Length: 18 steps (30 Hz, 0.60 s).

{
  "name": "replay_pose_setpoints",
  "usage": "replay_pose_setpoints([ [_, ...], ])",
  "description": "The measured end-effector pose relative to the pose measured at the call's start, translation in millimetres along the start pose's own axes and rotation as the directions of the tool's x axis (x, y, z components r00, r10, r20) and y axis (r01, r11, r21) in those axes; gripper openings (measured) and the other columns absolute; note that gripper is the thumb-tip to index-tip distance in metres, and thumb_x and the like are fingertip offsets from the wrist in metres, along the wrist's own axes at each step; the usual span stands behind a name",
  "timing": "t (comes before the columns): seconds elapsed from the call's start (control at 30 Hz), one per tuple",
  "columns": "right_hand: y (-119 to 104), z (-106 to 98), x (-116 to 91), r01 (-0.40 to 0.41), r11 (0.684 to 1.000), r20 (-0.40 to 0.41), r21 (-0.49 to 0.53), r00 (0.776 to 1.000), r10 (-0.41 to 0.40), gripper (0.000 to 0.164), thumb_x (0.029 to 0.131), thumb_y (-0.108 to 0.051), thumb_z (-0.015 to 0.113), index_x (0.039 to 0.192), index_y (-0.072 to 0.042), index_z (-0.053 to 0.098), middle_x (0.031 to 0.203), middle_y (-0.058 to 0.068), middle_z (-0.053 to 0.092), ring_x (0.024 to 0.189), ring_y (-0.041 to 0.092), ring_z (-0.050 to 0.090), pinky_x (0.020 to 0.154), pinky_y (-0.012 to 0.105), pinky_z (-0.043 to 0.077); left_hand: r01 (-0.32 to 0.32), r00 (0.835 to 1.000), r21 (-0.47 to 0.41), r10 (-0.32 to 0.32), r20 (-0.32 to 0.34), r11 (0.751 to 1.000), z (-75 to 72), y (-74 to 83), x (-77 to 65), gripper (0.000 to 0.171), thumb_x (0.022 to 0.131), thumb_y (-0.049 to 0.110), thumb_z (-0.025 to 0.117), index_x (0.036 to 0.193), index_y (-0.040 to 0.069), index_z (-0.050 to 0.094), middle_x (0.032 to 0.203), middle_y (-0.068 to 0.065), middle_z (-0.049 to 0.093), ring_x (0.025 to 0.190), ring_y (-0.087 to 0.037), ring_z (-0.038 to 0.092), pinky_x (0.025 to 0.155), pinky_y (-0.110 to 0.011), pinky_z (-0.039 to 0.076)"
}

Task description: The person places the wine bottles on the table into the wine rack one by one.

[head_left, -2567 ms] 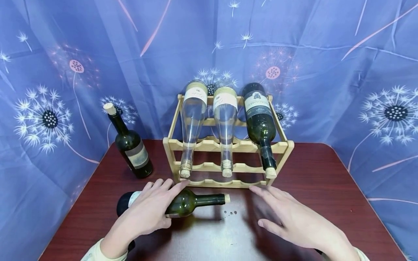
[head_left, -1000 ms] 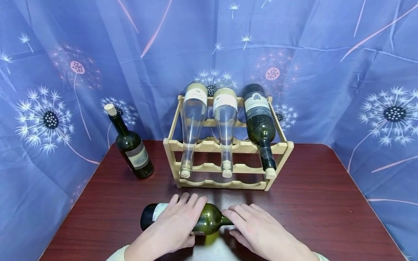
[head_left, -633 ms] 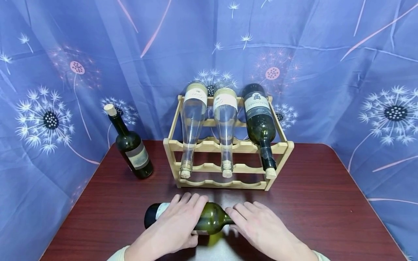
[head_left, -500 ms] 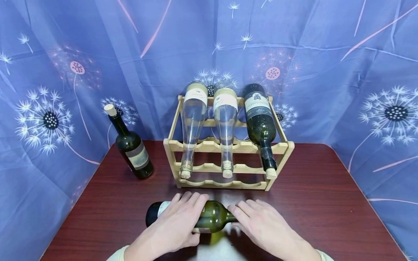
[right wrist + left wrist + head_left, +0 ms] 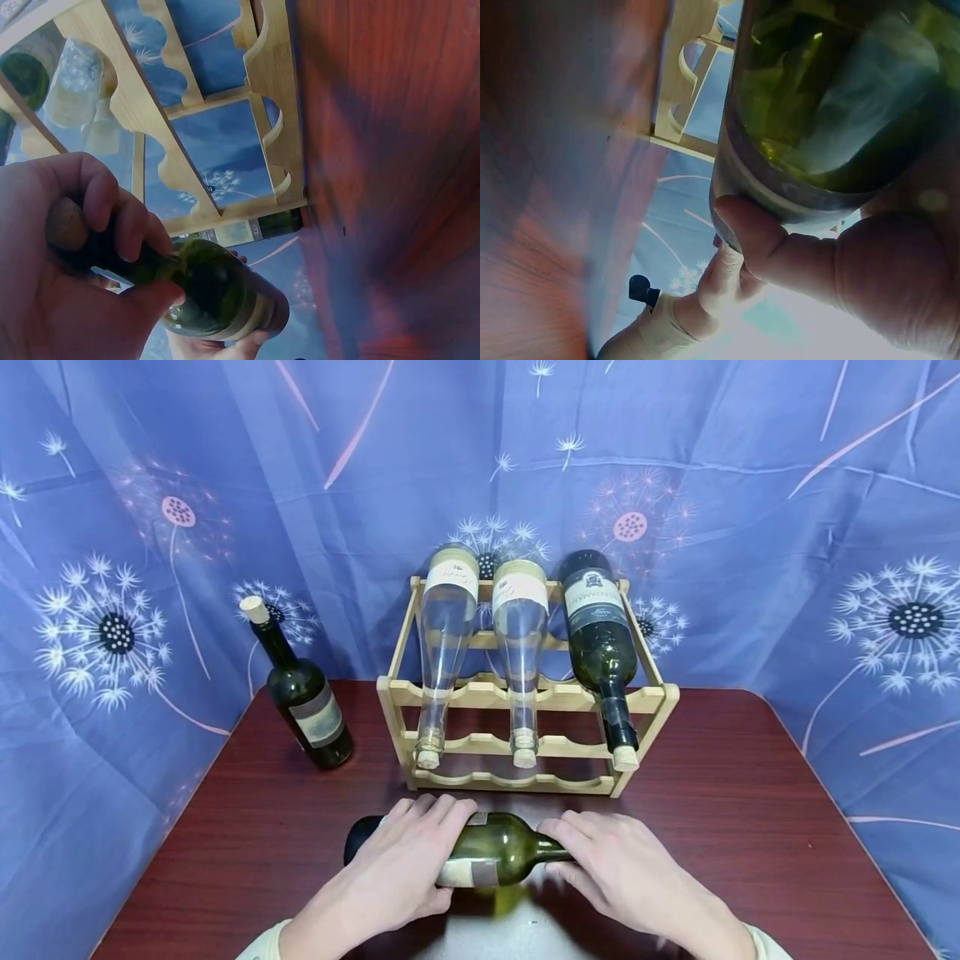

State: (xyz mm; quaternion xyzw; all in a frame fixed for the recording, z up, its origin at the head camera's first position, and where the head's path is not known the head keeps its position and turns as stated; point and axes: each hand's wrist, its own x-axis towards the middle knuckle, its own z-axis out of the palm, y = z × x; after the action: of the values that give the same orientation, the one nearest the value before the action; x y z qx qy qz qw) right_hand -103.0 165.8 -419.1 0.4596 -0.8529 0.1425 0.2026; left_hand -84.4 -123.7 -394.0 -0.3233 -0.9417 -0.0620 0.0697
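From the head view, the left hand (image 5: pixel 405 864) is curled over the body of a dark green glass wine bottle (image 5: pixel 513 847) with a pale and grey label, its fingers covering part of that label. The bottle is held sideways, neck to the right, in front of a light wooden three-tier rack (image 5: pixel 480 696). The right hand (image 5: pixel 618 864) grips the neck and hides its end; whether the bottle touches the glossy red-brown table (image 5: pixel 765 827) is hard to tell. Two clear glass bottles (image 5: pixel 448 618) and a dark green bottle with a white-and-grey label (image 5: pixel 603 647) lie on the rack's top tier, and a corked green bottle (image 5: pixel 306 702) stands to the left.

From the left wrist, the left thumb presses the label's edge; the bottle is cut off above and the table is blurred.

From the right wrist, fingers wrap the neck, a tan cork (image 5: pixel 66 223) showing beside the palm; the rack is cropped.
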Motion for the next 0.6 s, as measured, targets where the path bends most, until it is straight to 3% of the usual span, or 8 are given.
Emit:
replay_pose_setpoints([
  [0.17,4,-1,-2,-0.044,0.996,0.035,0.080,0.999,0.042,0.031,0.090,-0.039,0.066,0.116,-0.024,0.059,0.092,-0.023,0.053,0.072,-0.003,0.052,0.059,0.027,0.047,0.005,1.000,0.029,-0.005,0.022,1.000,-1.3,-2.5,0.4,0.089,0.053,0.036,0.087,0.129,0.017,0.044,0.105,0.003,0.053,0.094,-0.023,0.052,0.079,-0.038,0.040],
  [0.37,9,-3,-6,-0.125,0.981,0.153,0.148,0.983,0.103,0.030,0.093,-0.039,0.061,0.120,-0.030,0.055,0.102,-0.025,0.055,0.070,-0.005,0.052,0.056,0.022,0.043,0.007,1.000,0.030,-0.008,0.005,1.000,-2.1,-3.4,0.4,0.086,0.052,0.036,0.087,0.126,0.018,0.047,0.104,0.004,0.054,0.094,-0.023,0.053,0.080,-0.039,0.041],
  [0.6,15,-5,-8,-0.146,0.963,0.235,0.226,0.968,0.091,0.026,0.096,-0.039,0.055,0.121,-0.032,0.053,0.103,-0.025,0.054,0.079,-0.005,0.054,0.065,0.026,0.046,-0.005,1.000,-0.004,0.005,0.001,1.000,-2.5,-1.6,0.6,0.085,0.053,0.035,0.085,0.128,0.018,0.048,0.111,0.005,0.056,0.095,-0.020,0.055,0.079,-0.037,0.042],
])
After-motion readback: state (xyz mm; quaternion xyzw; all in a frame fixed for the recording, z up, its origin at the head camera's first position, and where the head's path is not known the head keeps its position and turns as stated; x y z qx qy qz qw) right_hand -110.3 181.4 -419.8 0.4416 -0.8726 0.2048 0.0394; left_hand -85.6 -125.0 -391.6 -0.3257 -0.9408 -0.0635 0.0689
